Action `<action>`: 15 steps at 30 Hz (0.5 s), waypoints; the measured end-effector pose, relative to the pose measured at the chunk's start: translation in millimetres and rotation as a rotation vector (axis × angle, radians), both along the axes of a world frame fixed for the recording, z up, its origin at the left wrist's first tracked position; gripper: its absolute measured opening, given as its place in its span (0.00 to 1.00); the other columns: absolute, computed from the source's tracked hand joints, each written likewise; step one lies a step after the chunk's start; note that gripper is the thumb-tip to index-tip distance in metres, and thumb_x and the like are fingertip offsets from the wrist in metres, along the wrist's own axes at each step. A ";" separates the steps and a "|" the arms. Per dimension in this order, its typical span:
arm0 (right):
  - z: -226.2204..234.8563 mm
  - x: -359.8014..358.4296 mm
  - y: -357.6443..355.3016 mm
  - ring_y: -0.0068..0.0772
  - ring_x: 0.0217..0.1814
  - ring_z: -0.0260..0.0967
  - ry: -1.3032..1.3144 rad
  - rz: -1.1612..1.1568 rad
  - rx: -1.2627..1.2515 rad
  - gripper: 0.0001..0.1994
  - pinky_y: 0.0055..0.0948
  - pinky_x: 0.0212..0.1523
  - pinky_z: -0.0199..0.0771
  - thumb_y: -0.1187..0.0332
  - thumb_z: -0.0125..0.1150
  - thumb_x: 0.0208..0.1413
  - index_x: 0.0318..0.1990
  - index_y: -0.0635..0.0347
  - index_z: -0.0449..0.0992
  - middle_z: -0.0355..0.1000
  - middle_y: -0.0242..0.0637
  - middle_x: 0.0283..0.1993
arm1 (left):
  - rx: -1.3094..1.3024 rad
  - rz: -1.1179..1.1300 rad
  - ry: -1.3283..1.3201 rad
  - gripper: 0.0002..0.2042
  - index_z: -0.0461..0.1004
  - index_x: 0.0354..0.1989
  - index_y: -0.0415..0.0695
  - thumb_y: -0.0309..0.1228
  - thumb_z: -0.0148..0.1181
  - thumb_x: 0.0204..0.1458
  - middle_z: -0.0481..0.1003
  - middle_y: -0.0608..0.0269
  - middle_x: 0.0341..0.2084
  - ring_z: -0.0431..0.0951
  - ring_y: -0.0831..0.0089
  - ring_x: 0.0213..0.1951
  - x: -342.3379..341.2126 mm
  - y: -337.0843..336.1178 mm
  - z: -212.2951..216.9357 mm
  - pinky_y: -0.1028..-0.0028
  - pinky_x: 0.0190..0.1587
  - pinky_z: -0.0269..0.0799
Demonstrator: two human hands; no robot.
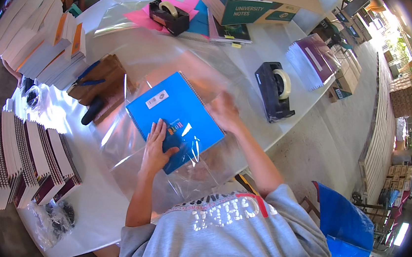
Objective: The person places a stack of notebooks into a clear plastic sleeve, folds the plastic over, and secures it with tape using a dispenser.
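Note:
A blue spiral-bound notebook (183, 111) with a white label lies tilted on clear plastic film (129, 156), and shiny creases of film show over its lower part. My left hand (157, 146) rests flat on the notebook's lower left side, fingers stretched out. Beside the notebook's right edge is my right hand (225, 111). It looks curled but is smeared by motion, so I cannot make out whether its fingers grip the film there.
A black tape dispenser (273, 93) stands right; another tape dispenser (169, 17) sits on pink sheets. Stacked notebooks (29, 156) line the left, near a brown holder (109, 82) with blue-handled tools. A green carton (237, 10) is at the back, a maroon-covered stack (314, 62) at the table's right edge.

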State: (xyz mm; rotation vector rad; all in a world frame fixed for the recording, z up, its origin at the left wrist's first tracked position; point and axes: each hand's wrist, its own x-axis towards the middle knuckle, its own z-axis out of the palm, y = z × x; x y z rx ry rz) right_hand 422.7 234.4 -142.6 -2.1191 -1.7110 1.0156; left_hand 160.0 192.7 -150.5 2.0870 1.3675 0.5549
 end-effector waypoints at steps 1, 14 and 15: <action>-22.1 19.6 -22.7 0.51 0.74 0.26 -0.005 -0.001 -0.002 0.40 0.51 0.68 0.34 0.49 0.47 0.58 0.67 0.67 0.39 0.31 0.53 0.72 | -0.015 0.022 0.019 0.43 0.56 0.63 0.38 0.35 0.71 0.35 0.52 0.52 0.65 0.49 0.51 0.66 -0.1 -0.5 0.9 0.58 0.65 0.47; -76.1 132.4 -9.7 0.38 0.46 0.68 -0.053 -0.457 0.226 0.27 0.32 0.47 0.67 0.62 0.73 0.37 0.46 0.66 0.70 0.72 0.44 0.43 | -0.039 -0.028 0.105 0.38 0.65 0.60 0.57 0.40 0.71 0.34 0.49 0.53 0.65 0.45 0.47 0.66 13.6 -1.6 10.9 0.50 0.65 0.43; -70.4 140.0 -2.7 0.34 0.42 0.69 0.039 -0.424 0.174 0.22 0.31 0.41 0.67 0.63 0.73 0.37 0.38 0.65 0.71 0.72 0.40 0.38 | -0.035 -0.027 0.109 0.37 0.67 0.58 0.62 0.40 0.72 0.33 0.49 0.53 0.64 0.45 0.46 0.66 14.6 0.4 10.9 0.48 0.64 0.43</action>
